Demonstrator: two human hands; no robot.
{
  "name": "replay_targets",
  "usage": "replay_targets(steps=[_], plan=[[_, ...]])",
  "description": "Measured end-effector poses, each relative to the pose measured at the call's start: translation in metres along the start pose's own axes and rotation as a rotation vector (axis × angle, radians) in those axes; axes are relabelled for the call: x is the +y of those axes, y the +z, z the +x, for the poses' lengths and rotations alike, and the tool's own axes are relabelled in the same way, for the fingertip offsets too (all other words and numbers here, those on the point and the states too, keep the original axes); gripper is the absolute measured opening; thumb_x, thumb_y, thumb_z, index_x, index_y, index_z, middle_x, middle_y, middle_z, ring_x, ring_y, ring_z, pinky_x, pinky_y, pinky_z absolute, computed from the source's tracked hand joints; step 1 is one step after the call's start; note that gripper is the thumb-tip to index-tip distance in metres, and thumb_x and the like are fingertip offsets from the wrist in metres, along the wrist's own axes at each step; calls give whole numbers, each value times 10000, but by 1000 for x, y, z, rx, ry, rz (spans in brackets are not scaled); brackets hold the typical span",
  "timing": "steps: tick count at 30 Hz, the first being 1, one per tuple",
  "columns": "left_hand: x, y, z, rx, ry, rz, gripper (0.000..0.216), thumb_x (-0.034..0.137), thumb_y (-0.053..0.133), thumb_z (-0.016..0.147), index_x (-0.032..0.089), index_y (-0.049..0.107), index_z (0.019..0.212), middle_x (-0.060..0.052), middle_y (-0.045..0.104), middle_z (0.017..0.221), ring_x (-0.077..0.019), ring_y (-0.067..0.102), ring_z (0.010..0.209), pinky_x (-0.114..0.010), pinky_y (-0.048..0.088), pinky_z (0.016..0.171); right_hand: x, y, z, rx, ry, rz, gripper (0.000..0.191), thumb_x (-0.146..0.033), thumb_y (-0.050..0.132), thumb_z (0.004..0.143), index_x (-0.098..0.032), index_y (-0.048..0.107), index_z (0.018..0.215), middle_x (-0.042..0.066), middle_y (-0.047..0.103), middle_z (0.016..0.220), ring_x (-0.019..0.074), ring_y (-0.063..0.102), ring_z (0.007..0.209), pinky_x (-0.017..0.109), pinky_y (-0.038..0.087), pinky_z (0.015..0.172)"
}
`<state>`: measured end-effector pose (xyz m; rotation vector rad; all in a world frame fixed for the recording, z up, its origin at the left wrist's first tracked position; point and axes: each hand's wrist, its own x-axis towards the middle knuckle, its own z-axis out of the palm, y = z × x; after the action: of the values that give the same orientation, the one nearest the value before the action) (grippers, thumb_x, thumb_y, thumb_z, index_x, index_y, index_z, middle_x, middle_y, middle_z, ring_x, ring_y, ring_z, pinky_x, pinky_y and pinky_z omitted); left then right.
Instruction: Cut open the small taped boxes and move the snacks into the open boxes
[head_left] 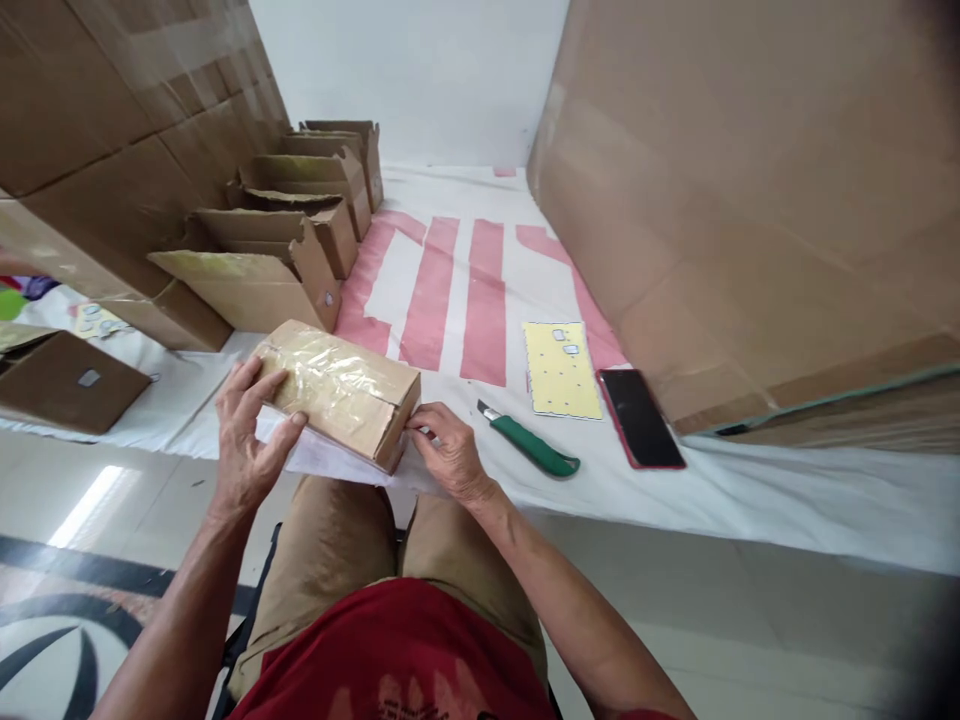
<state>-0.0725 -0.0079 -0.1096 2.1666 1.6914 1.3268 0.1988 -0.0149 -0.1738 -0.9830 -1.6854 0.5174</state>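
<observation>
A small closed cardboard box (337,385) lies near the table's front edge, with shiny clear tape across its top. My left hand (251,430) grips its left end, fingers at the far side and thumb on the front top edge. At the right end of the box, my right hand (448,450) is closed in a pinch against the end face; what sits between the fingertips is too small to make out. Just right of that hand lies a green utility knife (536,446) with its blade out. Beyond the knife is a yellow card (562,370) with small drawings.
A red-edged phone (643,418) lies at the right, beside a large cardboard panel (765,200). Several open cardboard boxes (247,285) stand in a row at the left. Another box (71,385) sits at the far left edge. Pink strips (431,295) mark the white cloth.
</observation>
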Motion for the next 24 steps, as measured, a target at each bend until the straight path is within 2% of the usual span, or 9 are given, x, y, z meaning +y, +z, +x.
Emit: replay_targets(steps=[3, 6, 9, 13, 15, 20, 24], plan=[[-2, 1, 0, -8, 19, -6, 476, 438, 712, 897, 310, 668, 1353, -109, 497, 1598, -388, 336, 1558, -620, 249, 1282, -4, -3, -1, -34, -24, -54, 158, -132, 546, 905, -236, 646, 839, 56, 716, 927, 172, 694, 859, 289, 567, 780], [-1, 2, 0, -8, 31, 0, 471, 430, 714, 900, 304, 667, 1351, -112, 500, 1592, -392, 342, 1554, -631, 248, 1281, -9, -21, -6, -72, -18, -65, 126, -155, 567, 870, -241, 626, 799, 41, 723, 890, 170, 697, 819, 285, 563, 762], [0, 3, -1, -13, 30, 12, 486, 442, 707, 901, 273, 661, 1354, -129, 497, 1589, -403, 343, 1550, -646, 233, 1281, -11, -57, -10, -59, 56, -54, 112, -155, 559, 867, -238, 615, 817, 16, 714, 809, 163, 693, 749, 280, 558, 718], [0, 2, -2, -16, 27, 21, 484, 435, 683, 913, 273, 648, 1368, -120, 484, 1598, -393, 308, 1570, -626, 210, 1295, -8, -114, -1, 34, 270, -132, 86, -208, 593, 886, -235, 607, 806, 5, 717, 765, 168, 705, 714, 276, 544, 685], [0, 1, -3, -24, 26, 23, 495, 424, 681, 916, 280, 637, 1388, -112, 475, 1608, -389, 306, 1572, -621, 209, 1295, -3, -140, 9, 8, 372, -257, 90, -245, 625, 850, -235, 609, 763, 3, 719, 743, 174, 699, 708, 275, 532, 682], [0, 1, -4, -33, 76, 33, 547, 429, 677, 926, 290, 608, 1451, -103, 460, 1633, -384, 311, 1570, -623, 208, 1287, 27, -210, 48, -178, 642, -798, 100, -191, 557, 805, -218, 629, 739, 10, 724, 763, 162, 648, 708, 249, 451, 636], [3, 3, -3, -23, 78, 27, 572, 422, 658, 936, 352, 565, 1495, -52, 435, 1659, -361, 295, 1581, -603, 193, 1299, 62, -242, 78, -285, 774, -970, 126, -147, 569, 756, -201, 637, 665, 23, 697, 705, 170, 610, 668, 267, 379, 582]])
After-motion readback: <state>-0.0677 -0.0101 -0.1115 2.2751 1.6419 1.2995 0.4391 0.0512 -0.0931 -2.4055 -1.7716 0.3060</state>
